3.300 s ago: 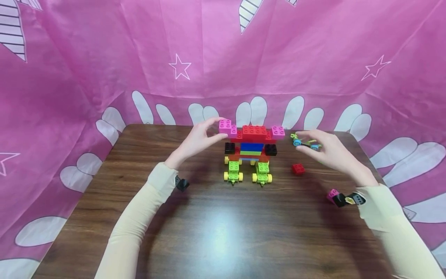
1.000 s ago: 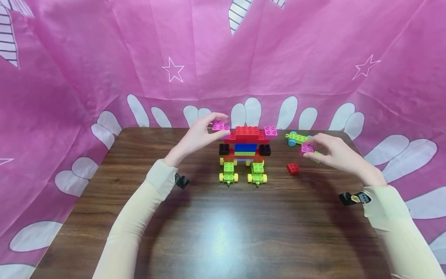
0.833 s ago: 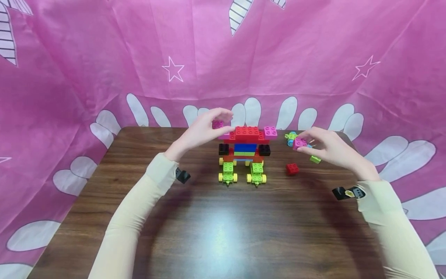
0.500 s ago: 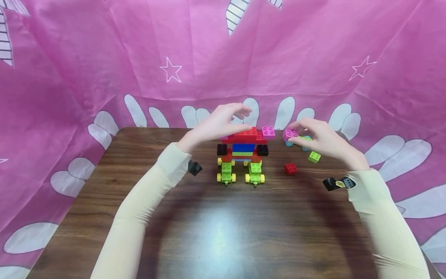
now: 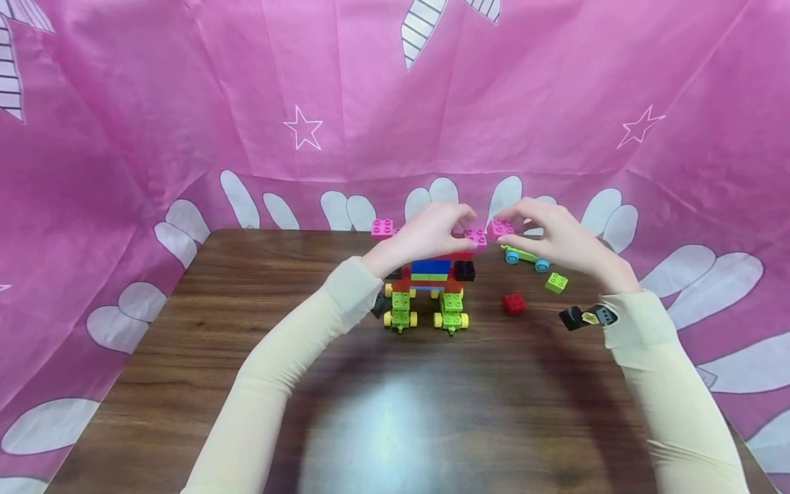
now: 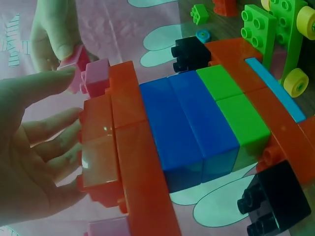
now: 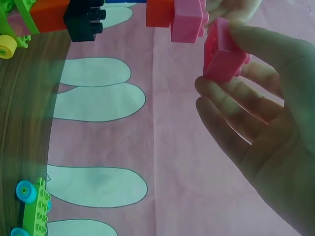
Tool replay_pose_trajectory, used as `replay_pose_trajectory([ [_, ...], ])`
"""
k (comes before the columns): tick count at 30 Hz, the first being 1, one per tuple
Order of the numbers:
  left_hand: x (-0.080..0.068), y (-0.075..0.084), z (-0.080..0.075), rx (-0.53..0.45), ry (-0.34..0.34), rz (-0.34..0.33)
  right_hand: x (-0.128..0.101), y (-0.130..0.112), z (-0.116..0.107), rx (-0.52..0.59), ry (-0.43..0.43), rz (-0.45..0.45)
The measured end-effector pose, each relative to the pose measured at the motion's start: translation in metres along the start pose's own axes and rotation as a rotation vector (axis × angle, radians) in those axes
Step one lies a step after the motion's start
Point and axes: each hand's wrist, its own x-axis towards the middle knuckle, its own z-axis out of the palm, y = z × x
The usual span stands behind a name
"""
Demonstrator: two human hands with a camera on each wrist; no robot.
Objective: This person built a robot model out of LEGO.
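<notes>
A brick figure of red, blue point(image 5: 431, 266), green and black toy bricks stands on wheeled green bases point(image 5: 400, 312). My left hand point(image 5: 432, 232) reaches over its top, fingers loosely bent and apart, close to the red top bricks point(image 6: 101, 142). Its thumb and fingertips lie near the pink brick point(image 5: 476, 237) on the figure's right end. My right hand point(image 5: 558, 237) pinches another pink brick point(image 7: 224, 51) between thumb and fingers, just above and right of that end. In the head view, my left hand hides much of the red top.
A pink brick point(image 5: 382, 228) tops the figure's left end. Right of the figure, a loose red brick point(image 5: 513, 303), a light green brick point(image 5: 556, 283) and a green wheeled base with blue wheels point(image 5: 524, 256) rest on the wooden table point(image 5: 494, 412). A pink patterned cloth point(image 5: 531, 103) hangs behind.
My left hand has left the pink bricks at the figure's left end and moved right across its top. My right hand picked up a pink brick and carried it left to the figure.
</notes>
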Motion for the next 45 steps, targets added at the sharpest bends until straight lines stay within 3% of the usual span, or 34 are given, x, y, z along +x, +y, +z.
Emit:
replay_pose_trajectory([
  [6,0.005,-0.002,0.003,0.016,-0.010,-0.048,0.005,-0.002,0.002,0.009,0.000,-0.025],
  [16,0.004,-0.002,0.005,0.006,0.015,-0.073,0.012,0.001,0.007,0.022,0.036,-0.085],
  [45,0.003,-0.004,0.004,0.016,0.025,-0.070,0.016,-0.011,0.008,-0.098,0.033,-0.101],
])
